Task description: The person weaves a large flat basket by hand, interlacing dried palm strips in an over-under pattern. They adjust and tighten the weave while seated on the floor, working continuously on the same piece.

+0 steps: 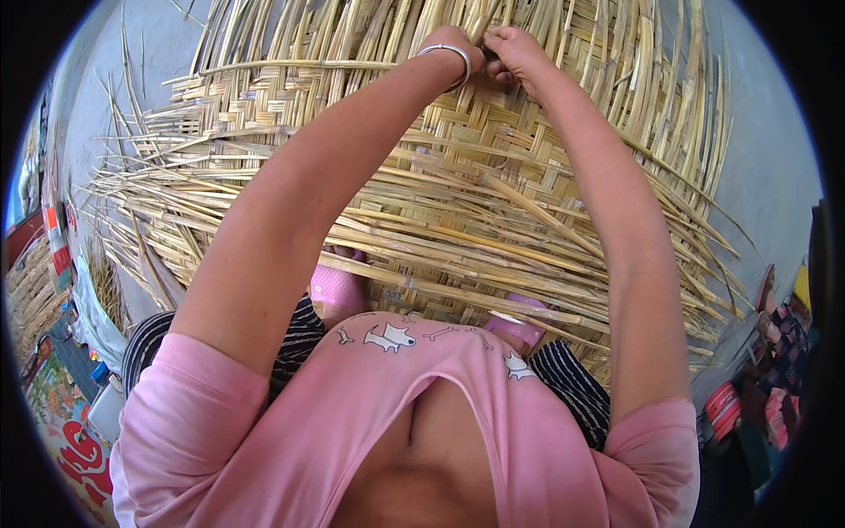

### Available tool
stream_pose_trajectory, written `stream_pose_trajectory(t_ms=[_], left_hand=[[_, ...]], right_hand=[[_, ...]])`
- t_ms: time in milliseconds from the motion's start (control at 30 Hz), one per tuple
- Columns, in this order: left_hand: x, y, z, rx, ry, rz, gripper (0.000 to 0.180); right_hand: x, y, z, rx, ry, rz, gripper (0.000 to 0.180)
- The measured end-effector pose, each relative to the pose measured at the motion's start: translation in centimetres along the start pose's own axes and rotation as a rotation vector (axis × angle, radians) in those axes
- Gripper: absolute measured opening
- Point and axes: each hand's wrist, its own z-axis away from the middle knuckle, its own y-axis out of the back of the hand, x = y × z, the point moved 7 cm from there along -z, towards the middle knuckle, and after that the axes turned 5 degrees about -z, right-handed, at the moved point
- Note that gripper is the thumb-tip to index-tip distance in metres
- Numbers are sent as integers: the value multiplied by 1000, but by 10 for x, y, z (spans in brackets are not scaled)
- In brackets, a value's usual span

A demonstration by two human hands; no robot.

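A large mat [475,114] of flattened, straw-coloured reed strips lies half woven on the ground before me. At its far middle, both hands are close together over the weave. My left hand [453,46], with a silver bangle on the wrist, is closed around reed strips that run away from me. Beside it, my right hand [519,60] has its thumb and fingers pressed together. Something small and dark shows between the two hands, too hidden to name. Long loose reed strips [422,211] lie crosswise over the nearer part of the mat.
Unwoven strip ends stick out on the far, left and right sides over grey floor [766,167]. My feet in pink shoes [337,289] stand at the near edge. Piled cloth items [779,352] lie at the right, and a bundle of straw [40,286] at the far left.
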Motion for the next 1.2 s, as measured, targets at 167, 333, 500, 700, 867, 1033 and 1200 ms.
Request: stream_pose_trajectory(t_ms=[167, 333, 500, 700, 867, 1033, 1200], left_hand=[[0, -2, -1, -1, -22, -28, 40], [5, -1, -3, 69, -80, -138, 40], [5, 0, -7, -27, -42, -169, 42], [4, 0, -12, -46, -72, -81, 43], [-4, -6, -15, -95, -78, 196, 49], [-5, -6, -18, -201, -206, 345, 63], [-10, -8, -17, -263, -206, 470, 61]], right_hand=[[0, -3, 6, 9, 4, -12, 29], [3, -9, 14, -21, -65, 155, 24], [-1, -13, 14, -74, -114, 247, 21], [-4, -11, 22, -155, -221, 160, 20], [-3, -14, 28, -247, -292, 182, 19], [8, -13, 37, -352, -309, -24, 19], [12, -14, 38, -398, -285, -50, 19]])
